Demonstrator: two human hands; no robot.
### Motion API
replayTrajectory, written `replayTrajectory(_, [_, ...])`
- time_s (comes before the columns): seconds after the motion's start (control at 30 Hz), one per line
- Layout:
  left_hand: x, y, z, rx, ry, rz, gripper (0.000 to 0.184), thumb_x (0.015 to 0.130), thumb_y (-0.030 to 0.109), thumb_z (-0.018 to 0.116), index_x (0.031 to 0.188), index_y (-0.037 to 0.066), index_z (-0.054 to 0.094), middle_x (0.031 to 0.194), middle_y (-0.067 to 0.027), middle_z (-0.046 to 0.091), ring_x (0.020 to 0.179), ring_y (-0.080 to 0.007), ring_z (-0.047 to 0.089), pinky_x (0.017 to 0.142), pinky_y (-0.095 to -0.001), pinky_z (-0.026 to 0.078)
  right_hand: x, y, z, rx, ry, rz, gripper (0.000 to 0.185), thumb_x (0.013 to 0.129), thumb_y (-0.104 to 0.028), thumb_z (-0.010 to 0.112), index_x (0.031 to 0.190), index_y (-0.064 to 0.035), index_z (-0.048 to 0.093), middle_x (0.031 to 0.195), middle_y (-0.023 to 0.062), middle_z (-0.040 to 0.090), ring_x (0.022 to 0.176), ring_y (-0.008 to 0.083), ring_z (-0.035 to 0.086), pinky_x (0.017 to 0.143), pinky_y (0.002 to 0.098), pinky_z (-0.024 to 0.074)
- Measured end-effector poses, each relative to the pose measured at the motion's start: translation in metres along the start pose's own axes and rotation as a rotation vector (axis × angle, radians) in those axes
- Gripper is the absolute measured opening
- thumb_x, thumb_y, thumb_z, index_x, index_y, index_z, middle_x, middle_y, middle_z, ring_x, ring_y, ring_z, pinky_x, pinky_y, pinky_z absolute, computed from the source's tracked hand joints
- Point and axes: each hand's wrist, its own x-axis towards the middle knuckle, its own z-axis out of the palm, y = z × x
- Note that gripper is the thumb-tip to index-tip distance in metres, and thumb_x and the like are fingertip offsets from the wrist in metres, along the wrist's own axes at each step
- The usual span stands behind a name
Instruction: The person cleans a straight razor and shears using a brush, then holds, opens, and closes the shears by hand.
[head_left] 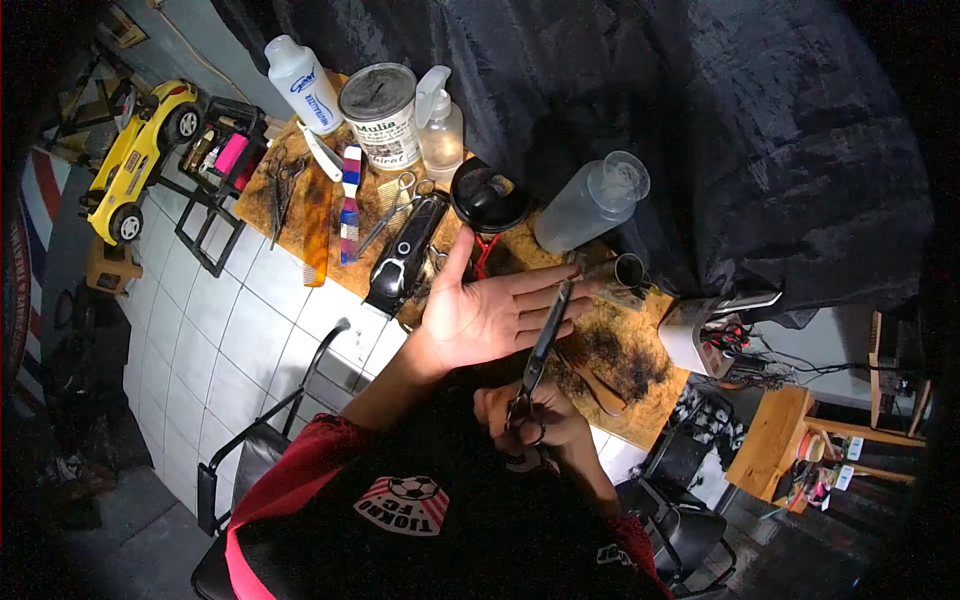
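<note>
My left hand (485,315) is held palm up above the wooden table (635,335), its fingers stretched out to the right and nothing in it. Below and to the right of it, my right hand (535,412) grips a pair of scissors (541,350) by the finger rings. The blades point upward, and their tip is at the fingers of my left hand; whether they touch is unclear. A black hair clipper (408,250) lies left of my left hand. Beyond the fingertips stands a metal cup (628,270).
Bottles (305,85), a Mulia can (384,118), a spray bottle (440,135), combs (317,230) and more scissors crowd the table's far left. A translucent bottle (585,208) stands at the back. Black chairs (262,455) flank me; a yellow toy car (140,160) is far left.
</note>
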Motion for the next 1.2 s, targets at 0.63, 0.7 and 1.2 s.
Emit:
replayTrajectory(0.63, [0.001, -0.001, 0.002, -0.135, -0.025, -0.018, 0.108, 0.079, 0.079, 0.028, 0.144, -0.005, 0.009, 0.151, -0.0253, 0.007, 0.142, -0.0321, 0.009, 0.115, -0.0424, 0.007, 0.010, -0.023, 0.028, 0.208, 0.209, 0.267, 0.048, 0.076, -0.039, 0.074, 0.100, 0.0026, 0.064, 0.096, 0.0159, 0.065, 0.088, 0.0261, 0.062, 0.078, 0.0356, 0.0462])
replayTrajectory(0.7, [0.002, -0.001, 0.002, 0.028, -0.026, -0.010, 0.104, 0.082, 0.076, 0.027, 0.144, -0.005, 0.009, 0.151, -0.0253, 0.006, 0.142, -0.0323, 0.009, 0.115, -0.0431, 0.008, 0.001, -0.008, 0.005, 0.045, 0.046, 0.168, 0.055, 0.078, -0.044, 0.070, 0.103, 0.0043, 0.062, 0.098, 0.0161, 0.064, 0.087, 0.0246, 0.061, 0.076, 0.0341, 0.0454])
replayTrajectory(1.2, [-0.002, -0.027, -0.010, 0.534, 0.108, 0.050, 0.046, 0.092, 0.029, 0.056, 0.124, -0.003, 0.049, 0.107, -0.0106, 0.061, 0.100, -0.0160, 0.059, 0.084, -0.0281, 0.048, 0.042, -0.028, 0.015, 0.093, 0.216, 0.159, 0.089, 0.069, -0.074, 0.058, 0.099, 0.0094, 0.062, 0.085, 0.0120, 0.063, 0.072, 0.0197, 0.056, 0.064, 0.0289, 0.0424])
